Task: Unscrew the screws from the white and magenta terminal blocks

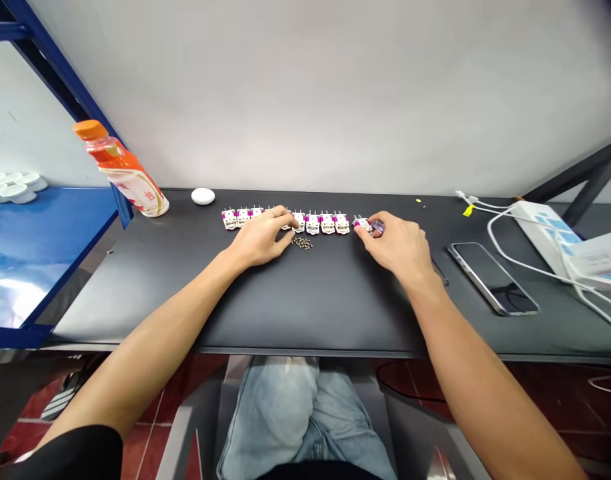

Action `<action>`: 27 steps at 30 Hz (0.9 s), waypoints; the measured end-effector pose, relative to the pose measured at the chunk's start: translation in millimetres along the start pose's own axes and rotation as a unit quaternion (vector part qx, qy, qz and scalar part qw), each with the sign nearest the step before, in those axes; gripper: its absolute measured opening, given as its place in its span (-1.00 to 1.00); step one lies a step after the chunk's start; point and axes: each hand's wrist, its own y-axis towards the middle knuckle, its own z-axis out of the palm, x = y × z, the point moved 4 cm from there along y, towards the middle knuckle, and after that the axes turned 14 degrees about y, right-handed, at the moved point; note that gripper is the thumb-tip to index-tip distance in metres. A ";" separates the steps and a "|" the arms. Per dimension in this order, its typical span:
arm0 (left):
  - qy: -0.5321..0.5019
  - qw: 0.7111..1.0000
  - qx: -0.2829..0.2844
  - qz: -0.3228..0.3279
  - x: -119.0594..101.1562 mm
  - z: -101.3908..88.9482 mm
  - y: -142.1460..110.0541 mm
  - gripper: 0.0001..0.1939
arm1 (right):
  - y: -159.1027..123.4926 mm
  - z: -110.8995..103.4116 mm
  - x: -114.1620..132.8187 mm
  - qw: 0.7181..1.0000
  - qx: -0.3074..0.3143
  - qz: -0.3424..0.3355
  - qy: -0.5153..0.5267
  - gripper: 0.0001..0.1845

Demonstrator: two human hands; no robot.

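Small white-and-purple parts with metal pins (312,223) stand in a row across the black table. My left hand (263,239) lies over the middle of this row, thumb and fingers apart, covering some of the parts; whether it touches them is unclear. Just beside its thumb is a little heap of brass-coloured screws (302,243). At the right end of the row, my right hand (398,245) is closed on one white-and-purple part (363,225), set slightly apart from the others. Against its fingers shows a translucent purple piece (378,228), mostly hidden. A thin dark rod (439,272) protrudes beside the right wrist.
On the black table (315,300) an orange-capped bottle (128,173) and a white oval object (203,196) stand at the back left. A phone (493,279), white cables (525,262) and a white-and-blue box (550,230) lie at the right. A wall runs behind.
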 end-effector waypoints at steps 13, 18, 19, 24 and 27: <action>0.036 0.999 0.020 0.000 0.9 1.2 0.1 -0.76 | 6.4 15.1 3.2 0.999 0.015 -0.036 0.002 -0.40; 0.035 0.999 0.030 0.010 -0.3 4.6 -0.6 -0.76 | 11.2 23.6 -1.2 0.997 0.007 -0.069 0.019 -0.41; 0.037 0.999 0.032 0.010 -0.6 5.4 -1.1 -0.75 | 11.6 24.4 -1.3 0.997 0.006 -0.074 0.018 -0.42; 0.041 0.998 0.044 0.000 0.1 5.1 -1.7 -0.75 | 7.2 20.0 5.2 0.995 -0.018 -0.093 0.035 -0.43; 0.051 0.998 0.026 -0.002 -4.3 -4.8 2.1 -0.74 | -7.9 16.0 15.3 0.981 -0.029 -0.173 0.087 -0.50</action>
